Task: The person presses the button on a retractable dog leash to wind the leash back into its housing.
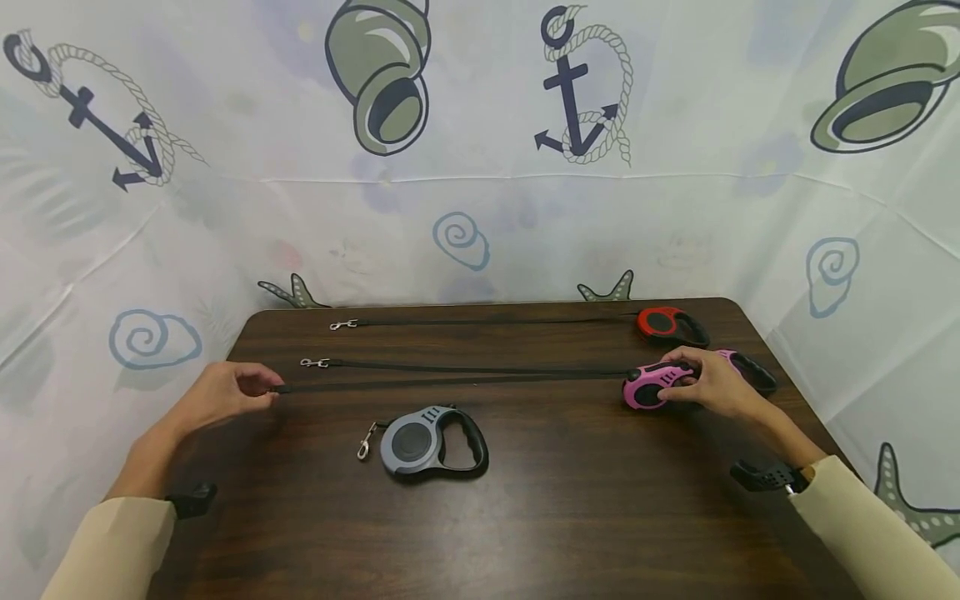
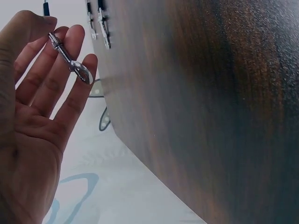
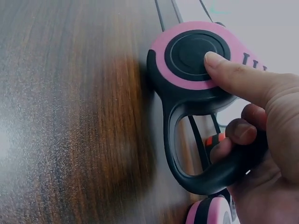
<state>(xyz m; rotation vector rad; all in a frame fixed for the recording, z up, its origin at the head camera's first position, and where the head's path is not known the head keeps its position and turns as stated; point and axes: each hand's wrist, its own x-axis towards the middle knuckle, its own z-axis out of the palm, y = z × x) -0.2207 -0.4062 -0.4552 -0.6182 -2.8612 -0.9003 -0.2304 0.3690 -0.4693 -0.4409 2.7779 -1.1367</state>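
Pinching the end of a black strap [image 1: 375,386] at the worktop's left side, the left hand [image 1: 228,393] has thumb and forefinger nearly together, the remaining fingers loosely bent; a metal clip [image 2: 61,48] projects beyond the pinch. The right hand [image 1: 712,379] grips a pink leash case [image 1: 641,390] at the right side of the worktop [image 1: 525,533], thumb on its round black centre, fingers curled by the black handle [image 3: 205,183]. The strap runs straight between both hands. A second pink leash case [image 1: 753,372] lies just behind the right hand, its clip [image 1: 315,362] extended leftward. Further back lies a red leash case [image 1: 660,321], strap likewise drawn out. A grey leash case [image 1: 411,442] lies nearer the wearer, left of centre, its clip beside it.
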